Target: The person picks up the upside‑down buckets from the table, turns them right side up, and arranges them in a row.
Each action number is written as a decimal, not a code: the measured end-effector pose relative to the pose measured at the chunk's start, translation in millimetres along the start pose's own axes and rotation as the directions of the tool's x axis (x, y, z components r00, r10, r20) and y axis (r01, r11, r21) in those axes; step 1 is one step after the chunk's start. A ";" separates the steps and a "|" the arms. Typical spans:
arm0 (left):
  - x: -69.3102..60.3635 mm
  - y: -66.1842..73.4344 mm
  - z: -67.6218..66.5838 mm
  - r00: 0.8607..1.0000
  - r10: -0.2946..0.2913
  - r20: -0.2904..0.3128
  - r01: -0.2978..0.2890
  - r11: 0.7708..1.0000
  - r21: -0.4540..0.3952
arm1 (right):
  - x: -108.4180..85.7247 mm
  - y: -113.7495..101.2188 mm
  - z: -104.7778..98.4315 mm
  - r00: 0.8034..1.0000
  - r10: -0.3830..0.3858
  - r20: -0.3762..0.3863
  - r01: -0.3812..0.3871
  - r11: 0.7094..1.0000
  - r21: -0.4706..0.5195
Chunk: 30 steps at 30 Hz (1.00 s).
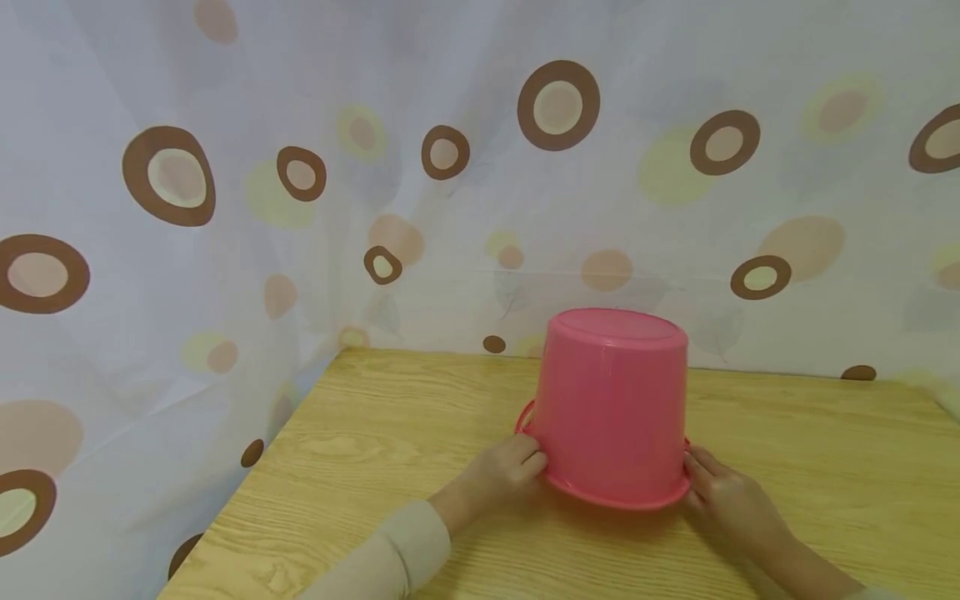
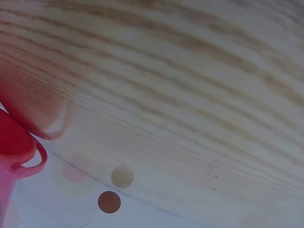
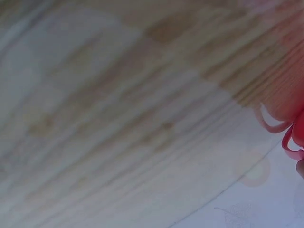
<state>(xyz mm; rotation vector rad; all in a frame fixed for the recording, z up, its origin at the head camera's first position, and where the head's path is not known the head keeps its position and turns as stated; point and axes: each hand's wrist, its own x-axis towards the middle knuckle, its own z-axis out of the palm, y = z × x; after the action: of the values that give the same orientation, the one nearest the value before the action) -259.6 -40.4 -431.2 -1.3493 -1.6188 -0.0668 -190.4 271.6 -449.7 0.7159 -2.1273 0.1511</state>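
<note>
A pink plastic bucket (image 1: 611,408) is upside down over the wooden table, its flat base facing up and tilted slightly. My left hand (image 1: 501,477) grips its rim on the left, close to a thin red handle (image 1: 525,414). On the opposite side, my right hand (image 1: 737,504) pinches the rim between fingers and thumb. In the left wrist view, part of the bucket (image 2: 12,137) and its curved handle (image 2: 43,164) show at the left edge. The right wrist view catches the handle (image 3: 286,146) beside a fingertip (image 3: 300,168). Whether the rim touches the table is unclear.
The wood-grain table (image 1: 375,433) extends around the bucket on both sides. A pale curtain (image 1: 465,208) with brown and yellow circles hangs behind the table and along its left side.
</note>
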 end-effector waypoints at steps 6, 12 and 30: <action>-7.1 -5.0 5.0 0.981 -0.184 0.057 0.176 0.978 0.116 | 0.9 -1.7 -1.9 1.000 -0.005 -0.003 0.005 1.000 0.007; -8.2 -5.3 6.4 0.961 -0.252 0.113 0.237 0.963 0.128 | 5.3 -0.5 -3.4 1.000 0.005 -0.021 -0.004 1.000 0.014; 14.6 -10.8 5.5 0.883 -0.470 0.005 0.470 0.882 -0.048 | 34.8 1.0 -6.2 0.988 0.090 -0.129 -0.090 0.996 0.004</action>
<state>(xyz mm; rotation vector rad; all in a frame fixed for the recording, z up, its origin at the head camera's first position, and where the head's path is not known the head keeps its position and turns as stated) -269.8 -30.8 -418.4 -0.9583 -1.9185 -0.4036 -202.7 259.4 -418.9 0.5932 -2.0363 0.2386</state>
